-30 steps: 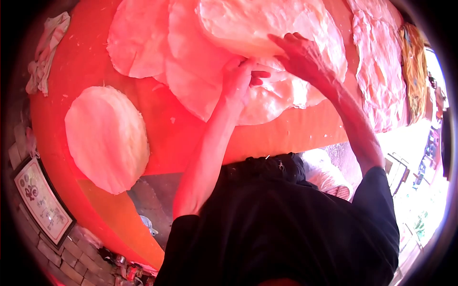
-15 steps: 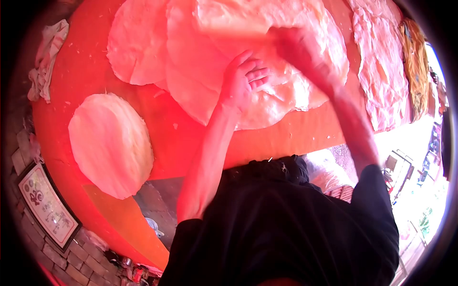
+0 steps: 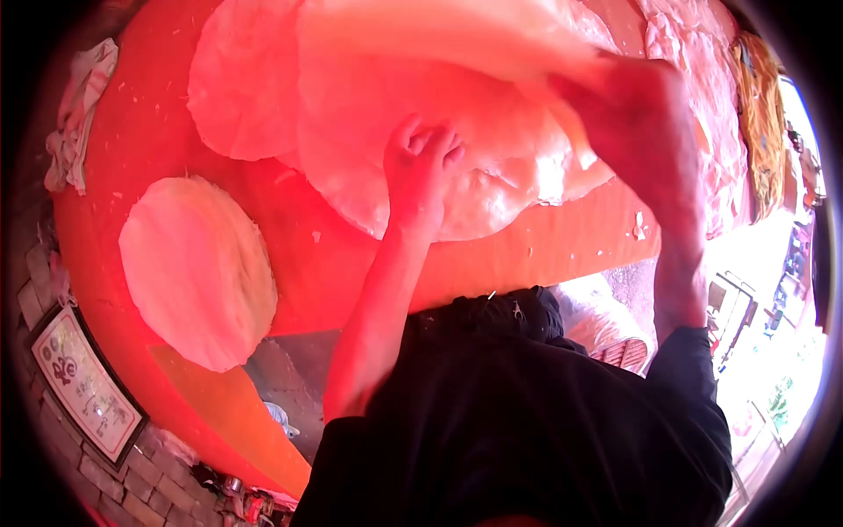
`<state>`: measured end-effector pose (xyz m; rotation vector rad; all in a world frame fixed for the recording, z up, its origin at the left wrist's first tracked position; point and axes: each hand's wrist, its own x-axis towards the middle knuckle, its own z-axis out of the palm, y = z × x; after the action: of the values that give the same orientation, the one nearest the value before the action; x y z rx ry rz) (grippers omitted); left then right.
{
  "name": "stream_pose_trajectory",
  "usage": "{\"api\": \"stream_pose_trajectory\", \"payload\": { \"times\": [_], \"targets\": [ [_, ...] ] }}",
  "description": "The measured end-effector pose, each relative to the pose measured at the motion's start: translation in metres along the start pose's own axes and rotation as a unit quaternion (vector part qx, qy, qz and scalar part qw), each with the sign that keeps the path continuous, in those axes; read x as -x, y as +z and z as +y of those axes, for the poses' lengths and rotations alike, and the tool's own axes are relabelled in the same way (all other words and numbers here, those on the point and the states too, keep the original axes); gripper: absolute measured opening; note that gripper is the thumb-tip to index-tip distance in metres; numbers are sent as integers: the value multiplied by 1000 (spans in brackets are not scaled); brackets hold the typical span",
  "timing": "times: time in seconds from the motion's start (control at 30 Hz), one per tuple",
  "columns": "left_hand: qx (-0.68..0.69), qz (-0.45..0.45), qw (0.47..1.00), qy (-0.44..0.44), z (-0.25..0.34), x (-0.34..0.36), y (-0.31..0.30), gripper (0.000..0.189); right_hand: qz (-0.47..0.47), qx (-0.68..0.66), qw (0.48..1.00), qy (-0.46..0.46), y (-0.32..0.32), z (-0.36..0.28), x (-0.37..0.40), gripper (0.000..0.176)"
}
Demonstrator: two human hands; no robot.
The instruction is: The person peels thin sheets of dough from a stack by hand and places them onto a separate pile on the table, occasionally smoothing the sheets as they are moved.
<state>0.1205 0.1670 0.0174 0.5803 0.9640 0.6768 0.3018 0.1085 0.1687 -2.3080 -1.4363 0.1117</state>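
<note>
Several large, thin, pale round sheets (image 3: pixel 369 149) overlap on the red-orange tabletop; their material I cannot make out. My right hand (image 3: pixel 637 110), blurred by motion, is closed on one edge of a lifted pale sheet (image 3: pixel 457 35), which stretches leftward from it across the top of the view and is smeared too. My left hand (image 3: pixel 421 171) is above the near part of the overlapping sheets, its fingers loosely curled and slightly apart, holding nothing. To the left lies a thick round stack of similar sheets (image 3: pixel 198 272).
The red-orange table (image 3: pixel 299 299) curves round in front of me. Crumpled pale sheeting (image 3: pixel 694 105) and a yellowish cloth (image 3: pixel 757 123) lie at the right. A white cloth (image 3: pixel 83 114) hangs at the far left. Below it are a framed sign (image 3: pixel 88 382) and brick paving (image 3: pixel 145 487).
My right hand has moved right and nearer to me, drawing the sheet's edge with it. My left hand has shifted slightly left and down, its fingers more curled.
</note>
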Motion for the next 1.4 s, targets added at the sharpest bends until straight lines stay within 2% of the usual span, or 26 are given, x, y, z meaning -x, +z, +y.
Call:
{"api": "stream_pose_trajectory", "payload": {
  "times": [0.07, 0.1, 0.17, 0.2, 0.23, 0.27, 0.33, 0.37, 0.43, 0.47, 0.53, 0.67, 0.73, 0.8, 0.9, 1.0, 1.07, 1.1, 1.17, 1.23, 1.33, 1.4],
  "targets": [
    [21, -26, 998, -45, -3, -13, 3, 41, 19, -3, 998, 57, -25, -15, -3, 10],
    [32, -42, 996, -66, -5, -17, 5, 39, 73, -14, 997, 20, -31, -14, -5, 12],
    [-140, -13, 989, 47, -16, -16, 14, 36, 176, -32, 982, -56, -43, -7, -6, 21],
    [-225, 3, 969, 102, -20, -14, 17, 35, 168, -96, 975, -105, -42, 36, -20, 23],
    [-276, -47, 950, 136, -20, -8, 18, 43, 153, -159, 963, -153, -40, 78, -34, 25],
    [-255, -79, 954, 133, -24, -11, 23, 48, 180, -131, 960, -169, -36, 81, -42, 22],
    [-214, -139, 959, 120, -34, -18, 34, 57, 222, -68, 957, -173, -42, 78, -66, 21],
    [-221, -150, 962, 49, -41, -33, 29, 66, 208, -21, 970, -124, -62, 60, -83, 23],
    [-165, -144, 975, -22, -26, -32, 28, 66, 151, 47, 987, -37, -96, 31, -107, 28],
    [-136, -140, 979, -57, -22, -32, 29, 66, 170, 57, 981, -79, -93, 28, -105, 27],
    [-150, -140, 978, -41, -26, -31, 26, 65, 152, 55, 976, -148, -65, 26, -68, 25],
    [-156, -154, 974, -58, -20, -35, 23, 65, 27, 48, 977, -207, 27, 29, 22, 21],
    [-161, -155, 973, -61, -17, -33, 19, 64, 42, 58, 977, -200, 22, 39, 18, 20],
    [-159, -144, 975, -62, -15, -25, 7, 63, 110, 69, 975, -182, -19, 46, -18, 18],
    [-168, -115, 976, -78, -4, -1, -14, 53, 169, 96, 957, -213, -59, 38, -37, 16],
    [-250, -5, 968, 0, -1, 24, -39, 40, 42, 69, 970, -229, -27, 33, -4, 15],
    [-202, 40, 978, 18, -14, 35, -59, 32, -77, 35, 971, -224, 25, 48, 20, 15],
    [-180, 67, 981, 21, -18, 43, -69, 29, -126, 33, 969, -209, 49, 56, 32, 15],
    [-138, 36, 989, -46, -12, 49, -60, 25, -177, 73, 965, -181, 75, 63, 47, 15],
    [-106, 18, 990, -97, -11, 49, -51, 19, -146, 71, 969, -188, 77, 58, 54, 13],
    [-66, -12, 992, -104, -16, 40, -54, 17, -95, 42, 972, -211, 72, 42, 68, 5],
    [-25, 10, 994, -107, -13, 39, -49, 20, -148, 18, 971, -189, 89, 45, 80, 6]
  ]
}}
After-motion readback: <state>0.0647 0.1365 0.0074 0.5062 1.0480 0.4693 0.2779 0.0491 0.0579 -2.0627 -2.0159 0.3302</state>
